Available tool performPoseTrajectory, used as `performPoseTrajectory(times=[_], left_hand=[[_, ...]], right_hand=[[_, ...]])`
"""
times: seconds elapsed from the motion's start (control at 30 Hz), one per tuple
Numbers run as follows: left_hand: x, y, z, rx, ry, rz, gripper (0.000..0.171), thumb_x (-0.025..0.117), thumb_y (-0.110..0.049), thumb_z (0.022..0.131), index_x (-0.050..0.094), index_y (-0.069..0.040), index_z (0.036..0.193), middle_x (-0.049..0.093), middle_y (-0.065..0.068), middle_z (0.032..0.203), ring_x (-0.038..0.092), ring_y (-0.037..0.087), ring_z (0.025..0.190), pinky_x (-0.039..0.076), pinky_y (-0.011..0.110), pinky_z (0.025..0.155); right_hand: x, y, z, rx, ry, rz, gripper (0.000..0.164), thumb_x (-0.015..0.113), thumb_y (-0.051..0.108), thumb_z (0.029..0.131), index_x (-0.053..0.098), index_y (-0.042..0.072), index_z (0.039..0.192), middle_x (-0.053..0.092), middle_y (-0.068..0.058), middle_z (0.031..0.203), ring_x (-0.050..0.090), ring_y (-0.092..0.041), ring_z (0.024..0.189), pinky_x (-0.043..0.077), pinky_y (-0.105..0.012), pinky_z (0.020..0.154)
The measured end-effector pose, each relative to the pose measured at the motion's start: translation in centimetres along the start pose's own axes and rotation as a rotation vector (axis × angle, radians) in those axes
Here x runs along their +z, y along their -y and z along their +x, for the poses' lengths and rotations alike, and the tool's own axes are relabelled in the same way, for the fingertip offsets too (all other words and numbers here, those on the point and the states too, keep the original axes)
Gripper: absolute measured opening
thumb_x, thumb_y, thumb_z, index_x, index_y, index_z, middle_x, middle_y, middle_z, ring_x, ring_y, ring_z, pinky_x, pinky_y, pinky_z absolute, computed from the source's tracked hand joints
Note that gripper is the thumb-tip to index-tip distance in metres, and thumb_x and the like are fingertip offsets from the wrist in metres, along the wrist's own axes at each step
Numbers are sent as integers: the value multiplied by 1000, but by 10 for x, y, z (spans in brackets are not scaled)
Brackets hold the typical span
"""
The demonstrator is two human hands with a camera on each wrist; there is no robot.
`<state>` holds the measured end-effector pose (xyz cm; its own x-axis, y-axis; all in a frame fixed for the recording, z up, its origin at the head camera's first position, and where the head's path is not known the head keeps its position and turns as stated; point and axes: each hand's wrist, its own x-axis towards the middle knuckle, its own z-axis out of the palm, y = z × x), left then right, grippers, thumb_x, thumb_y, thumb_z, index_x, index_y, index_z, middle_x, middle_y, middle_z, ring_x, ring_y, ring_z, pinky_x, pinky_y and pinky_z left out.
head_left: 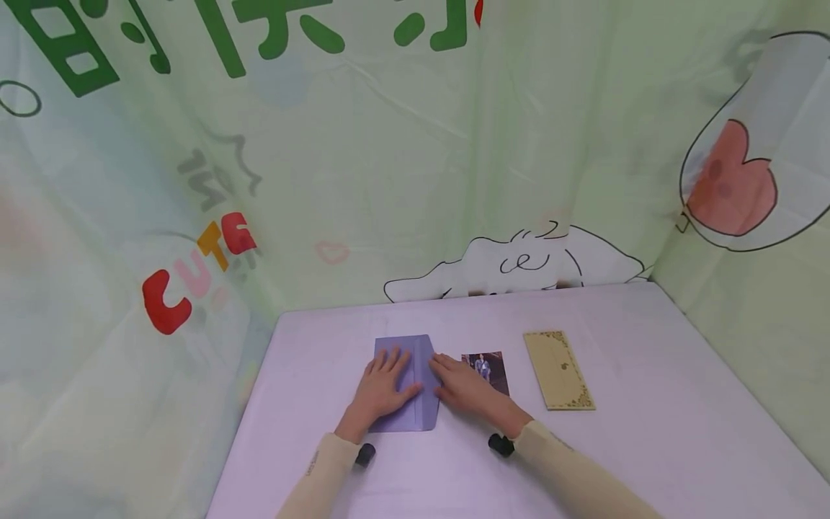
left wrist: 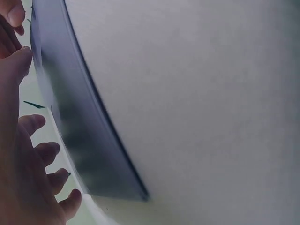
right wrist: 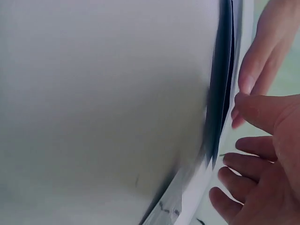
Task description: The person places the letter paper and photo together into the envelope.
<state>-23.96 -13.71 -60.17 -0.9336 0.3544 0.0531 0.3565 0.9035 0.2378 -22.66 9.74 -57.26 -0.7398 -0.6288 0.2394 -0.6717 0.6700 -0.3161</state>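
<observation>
A purple-blue envelope (head_left: 402, 421) lies on the table, its flap (head_left: 426, 414) on the right side. My left hand (head_left: 382, 389) rests on the envelope's body with fingers spread, thumb reaching toward the crease. At the flap's outer edge, the fingertips of my right hand (head_left: 463, 386) touch the paper. In the left wrist view the envelope (left wrist: 89, 122) appears edge-on beside my spread left fingers (left wrist: 48, 153). The right wrist view shows my loosely bent right fingers (right wrist: 241, 166) along the envelope's dark edge (right wrist: 220, 93). A printed photo (head_left: 493, 367) lies partly hidden behind my right hand.
A gold card-like envelope with ornate corners (head_left: 558, 371) lies at the right, beyond the photo. The pale lilac tabletop (head_left: 648, 432) meets a printed curtain (head_left: 415, 180) at the back and sides. Black wrist devices (head_left: 501, 445) sit under both cuffs.
</observation>
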Motion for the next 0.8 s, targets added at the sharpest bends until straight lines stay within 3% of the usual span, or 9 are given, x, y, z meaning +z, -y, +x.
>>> performPoseTrajectory(times=[0.17, 0.5, 0.8], left_hand=[[2, -2, 2, -13, -3, 7, 82, 51, -68, 92, 36, -19, 156, 32, 13, 164, 27, 45, 150, 30, 60, 116], [4, -6, 6, -30, 2, 84, 81, 50, -70, 92, 38, -22, 155, 35, 12, 162, 32, 45, 148, 33, 60, 114], [-2, -1, 10, 87, -31, 106, 58, 51, -49, 96, 49, -26, 149, 39, 15, 159, 40, 44, 143, 40, 59, 109]], right_hand=[[7, 5, 2, 15, 18, -33, 52, 68, 16, 94, 53, -13, 134, 55, -30, 140, 55, -43, 129, 45, -51, 107], [10, 5, 3, 56, 71, -73, 52, 70, 23, 94, 58, -8, 133, 55, -26, 142, 52, -42, 133, 44, -54, 107], [7, 8, 1, 86, 104, -54, 53, 68, 23, 95, 55, -8, 136, 52, -27, 145, 49, -43, 136, 41, -56, 109]])
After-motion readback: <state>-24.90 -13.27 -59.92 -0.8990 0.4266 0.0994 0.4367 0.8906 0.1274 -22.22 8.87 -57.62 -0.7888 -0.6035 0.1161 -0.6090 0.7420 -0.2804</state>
